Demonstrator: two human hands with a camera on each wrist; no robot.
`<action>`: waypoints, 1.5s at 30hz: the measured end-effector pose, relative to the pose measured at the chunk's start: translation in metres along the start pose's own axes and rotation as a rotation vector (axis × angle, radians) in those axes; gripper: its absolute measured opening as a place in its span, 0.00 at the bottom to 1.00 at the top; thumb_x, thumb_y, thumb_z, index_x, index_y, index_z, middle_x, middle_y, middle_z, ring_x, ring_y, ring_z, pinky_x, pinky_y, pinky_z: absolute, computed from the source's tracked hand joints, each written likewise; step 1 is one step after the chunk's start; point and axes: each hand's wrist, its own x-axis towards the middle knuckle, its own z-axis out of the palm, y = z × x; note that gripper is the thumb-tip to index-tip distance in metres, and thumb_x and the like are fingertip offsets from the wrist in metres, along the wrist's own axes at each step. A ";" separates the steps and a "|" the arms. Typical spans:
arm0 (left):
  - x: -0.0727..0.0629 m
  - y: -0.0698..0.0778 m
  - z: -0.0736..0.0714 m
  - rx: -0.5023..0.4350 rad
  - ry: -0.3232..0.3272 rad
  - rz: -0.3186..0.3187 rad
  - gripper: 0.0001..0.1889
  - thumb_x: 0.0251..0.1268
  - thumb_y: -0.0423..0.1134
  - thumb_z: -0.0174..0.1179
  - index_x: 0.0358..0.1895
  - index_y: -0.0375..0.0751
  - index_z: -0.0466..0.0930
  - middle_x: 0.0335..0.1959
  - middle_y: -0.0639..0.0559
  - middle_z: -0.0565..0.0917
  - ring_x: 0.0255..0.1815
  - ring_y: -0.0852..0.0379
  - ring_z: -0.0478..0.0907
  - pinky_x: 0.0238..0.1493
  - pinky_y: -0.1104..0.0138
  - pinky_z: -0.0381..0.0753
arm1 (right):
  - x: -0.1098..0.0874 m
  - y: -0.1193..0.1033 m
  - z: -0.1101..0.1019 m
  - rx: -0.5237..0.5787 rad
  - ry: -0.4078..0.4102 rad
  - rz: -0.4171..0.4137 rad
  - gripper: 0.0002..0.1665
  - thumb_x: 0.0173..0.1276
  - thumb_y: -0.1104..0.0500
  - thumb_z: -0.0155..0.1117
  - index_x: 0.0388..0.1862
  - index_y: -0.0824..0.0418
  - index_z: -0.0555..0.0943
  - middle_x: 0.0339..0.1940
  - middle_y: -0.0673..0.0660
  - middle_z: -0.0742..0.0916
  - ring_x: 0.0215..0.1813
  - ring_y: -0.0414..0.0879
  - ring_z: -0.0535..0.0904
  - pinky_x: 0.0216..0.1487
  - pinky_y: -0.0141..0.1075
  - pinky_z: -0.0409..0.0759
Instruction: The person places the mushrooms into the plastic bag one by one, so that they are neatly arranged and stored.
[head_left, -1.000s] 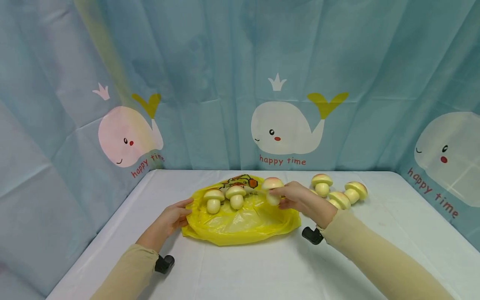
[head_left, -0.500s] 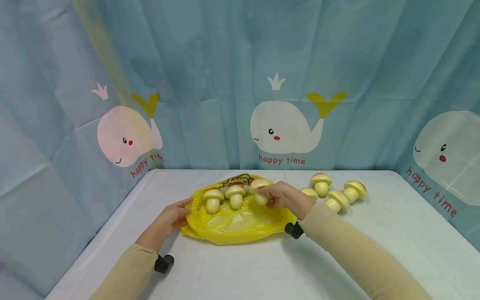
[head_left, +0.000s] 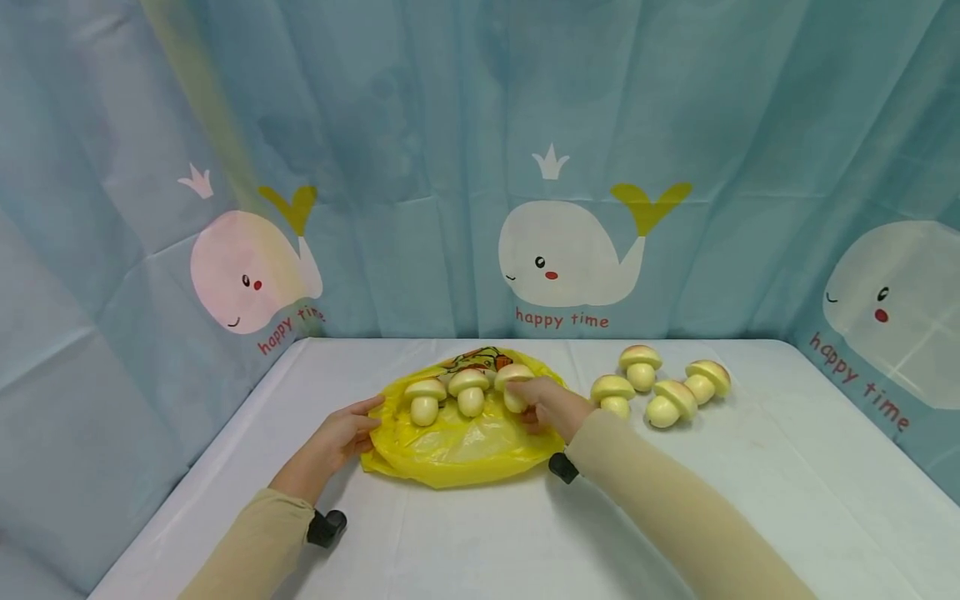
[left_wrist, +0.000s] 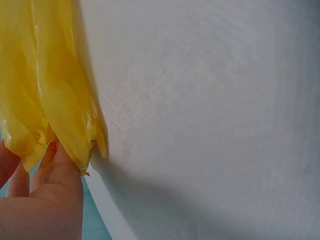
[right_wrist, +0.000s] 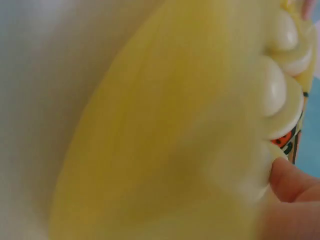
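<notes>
A yellow plastic bag (head_left: 465,462) lies on the table with its mouth spread wide. My left hand (head_left: 341,439) holds the bag's left edge; in the left wrist view the fingers (left_wrist: 62,162) are at the gathered yellow film. Two toy mushrooms, a left one (head_left: 424,410) and a middle one (head_left: 471,402), stand side by side in the bag. To their right, my right hand (head_left: 551,404) pinches a third toy mushroom (head_left: 513,377) over the bag. Part of its stem is hidden by the fingers. In the right wrist view, blurred yellow film covers much of the picture.
Several more toy mushrooms (head_left: 640,377) stand or lie in a group right of the bag, near the right forearm. A white cloth covers the table (head_left: 465,550). Behind it hangs a blue curtain (head_left: 420,167) printed with whales.
My right hand has moved left with its toy mushroom, bringing it beside the other two. More of the mushroom group on the right is uncovered. My left hand has stayed at the bag's edge.
</notes>
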 end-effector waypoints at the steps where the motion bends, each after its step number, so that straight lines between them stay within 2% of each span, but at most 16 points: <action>1: 0.000 0.000 0.000 0.000 -0.001 0.000 0.29 0.72 0.29 0.49 0.75 0.38 0.57 0.73 0.34 0.59 0.47 0.53 0.73 0.43 0.70 0.77 | 0.000 0.000 0.001 -0.021 0.005 -0.003 0.25 0.73 0.52 0.59 0.58 0.69 0.69 0.41 0.63 0.74 0.41 0.54 0.70 0.48 0.45 0.75; 5: -0.002 0.001 -0.001 -0.002 0.002 -0.003 0.29 0.72 0.30 0.48 0.75 0.38 0.57 0.73 0.34 0.59 0.45 0.54 0.73 0.42 0.71 0.76 | 0.009 0.001 0.004 -0.128 0.012 -0.007 0.27 0.74 0.48 0.56 0.58 0.69 0.70 0.42 0.64 0.75 0.42 0.55 0.71 0.45 0.44 0.79; 9: -0.002 0.002 -0.001 -0.010 0.001 -0.008 0.29 0.72 0.29 0.48 0.75 0.37 0.57 0.73 0.33 0.58 0.44 0.54 0.73 0.41 0.71 0.77 | 0.019 0.003 0.005 -0.179 0.010 -0.008 0.28 0.74 0.45 0.54 0.56 0.69 0.70 0.39 0.63 0.74 0.40 0.55 0.71 0.41 0.45 0.80; 10: -0.002 0.002 -0.001 -0.010 0.001 -0.009 0.29 0.72 0.29 0.48 0.75 0.37 0.57 0.73 0.33 0.58 0.44 0.54 0.73 0.41 0.71 0.77 | 0.017 0.003 0.004 -0.185 0.014 -0.013 0.28 0.75 0.45 0.53 0.57 0.69 0.71 0.40 0.63 0.74 0.41 0.55 0.71 0.43 0.45 0.79; 15: -0.002 0.003 0.001 -0.010 0.001 -0.014 0.29 0.72 0.29 0.49 0.75 0.38 0.57 0.73 0.34 0.58 0.44 0.54 0.73 0.42 0.71 0.77 | 0.009 0.002 0.003 -0.185 -0.028 -0.021 0.24 0.75 0.48 0.53 0.56 0.68 0.70 0.40 0.62 0.74 0.42 0.55 0.69 0.46 0.48 0.79; 19: -0.002 0.002 0.001 -0.005 0.002 -0.016 0.29 0.73 0.30 0.48 0.75 0.38 0.57 0.73 0.33 0.58 0.48 0.52 0.72 0.44 0.70 0.77 | -0.001 0.001 0.001 -0.175 -0.074 -0.030 0.22 0.71 0.55 0.53 0.56 0.69 0.69 0.42 0.63 0.74 0.45 0.56 0.70 0.52 0.53 0.77; 23: -0.001 0.001 0.001 0.002 0.005 -0.018 0.29 0.72 0.30 0.49 0.75 0.39 0.57 0.74 0.34 0.57 0.51 0.50 0.72 0.48 0.68 0.77 | -0.006 0.000 0.000 -0.169 -0.070 -0.029 0.20 0.73 0.58 0.53 0.57 0.70 0.69 0.41 0.64 0.74 0.46 0.56 0.70 0.52 0.54 0.77; 29: -0.001 0.001 0.000 0.014 -0.003 -0.008 0.29 0.72 0.30 0.48 0.75 0.38 0.57 0.74 0.34 0.58 0.49 0.53 0.74 0.47 0.69 0.77 | -0.007 -0.002 -0.003 -0.176 -0.058 -0.022 0.22 0.73 0.57 0.56 0.58 0.71 0.69 0.40 0.64 0.74 0.44 0.56 0.71 0.51 0.54 0.79; 34: -0.001 0.002 0.001 0.008 0.002 -0.008 0.29 0.72 0.30 0.49 0.75 0.38 0.57 0.73 0.34 0.59 0.47 0.54 0.75 0.46 0.69 0.78 | -0.004 -0.002 -0.008 -0.172 -0.082 -0.030 0.23 0.73 0.56 0.57 0.58 0.72 0.69 0.42 0.66 0.73 0.43 0.56 0.71 0.51 0.51 0.79; 39: -0.002 0.003 0.002 0.008 0.010 -0.017 0.29 0.72 0.30 0.49 0.75 0.39 0.58 0.73 0.34 0.59 0.53 0.49 0.73 0.53 0.65 0.77 | -0.007 -0.003 -0.012 -0.153 -0.111 -0.032 0.25 0.73 0.59 0.56 0.62 0.73 0.66 0.48 0.71 0.73 0.44 0.56 0.71 0.53 0.48 0.79; 45: -0.001 0.000 0.001 0.009 0.012 -0.014 0.29 0.72 0.30 0.49 0.75 0.39 0.58 0.73 0.34 0.58 0.55 0.48 0.72 0.53 0.65 0.77 | -0.020 -0.005 -0.019 -0.136 -0.127 -0.031 0.34 0.72 0.61 0.55 0.70 0.76 0.57 0.62 0.80 0.68 0.58 0.67 0.72 0.58 0.51 0.75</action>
